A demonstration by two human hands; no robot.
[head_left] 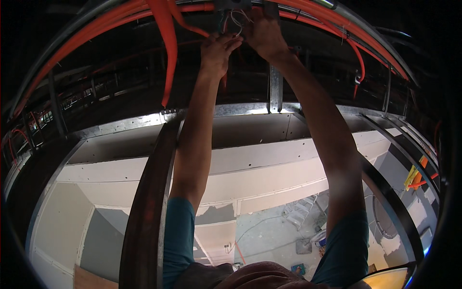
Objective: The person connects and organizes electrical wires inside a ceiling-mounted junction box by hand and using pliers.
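Up at 12 o'clock, some thin wires (237,20) loop out under a dark box (232,5), with both hands close to them. The left hand (216,53) is just below the wires, and its fingers look to be pinching a white one. The right hand (267,37) is up on the 1 o'clock side of the wires, near the box; its fingertips are hidden, so I cannot tell if they grip anything. The work looks partway along to me: the pipes (165,48) are up and the wires are out, but they hang in loose loops and are not yet neat. How much is left, I cannot tell. The box has wires at its mouth, but its inside is too dark to see. The pipes are orange; one fat one hangs down at 11 o'clock, and I cannot see what is in it. A metal beam (236,110) runs across below the hands. Far down, at 5 o'clock, a ladder (299,212) stands on the floor (269,236).
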